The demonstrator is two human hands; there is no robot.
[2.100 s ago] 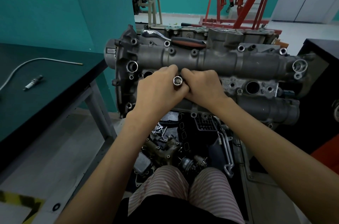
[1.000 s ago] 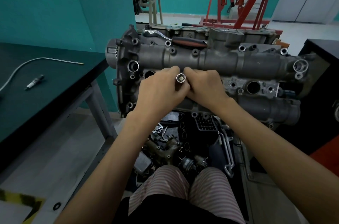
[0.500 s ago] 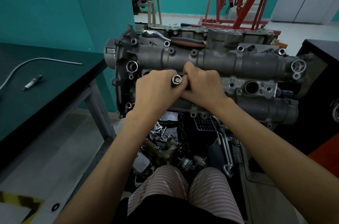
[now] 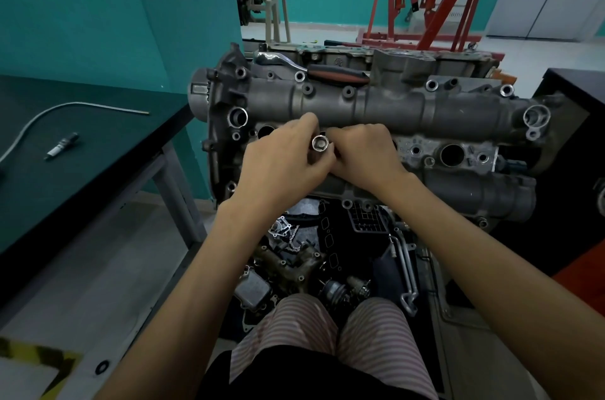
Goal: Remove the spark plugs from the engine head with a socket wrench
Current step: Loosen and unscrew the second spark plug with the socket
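Both hands, left (image 4: pixel 278 167) and right (image 4: pixel 363 154), pinch the socket (image 4: pixel 320 144) seated in a plug well of the head (image 4: pixel 393 108). We judge: finger-unscrewing a loosened plug. One plug (image 4: pixel 62 145) lies on the bench (image 4: pixel 98 150). Next: lift socket straight out; ratchet (image 4: pixel 314 70) idle on the head.

Dull grey cast-metal engine head (image 4: pixel 376 105), shiny chromed socket (image 4: pixel 320 143), matt dark-green tabletop (image 4: pixel 82 144), striped cloth trousers (image 4: pixel 327 334).

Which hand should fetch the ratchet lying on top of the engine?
Probably the right hand: the ratchet lies just beyond both hands, handle pointing right, while the left hand grips the socket.
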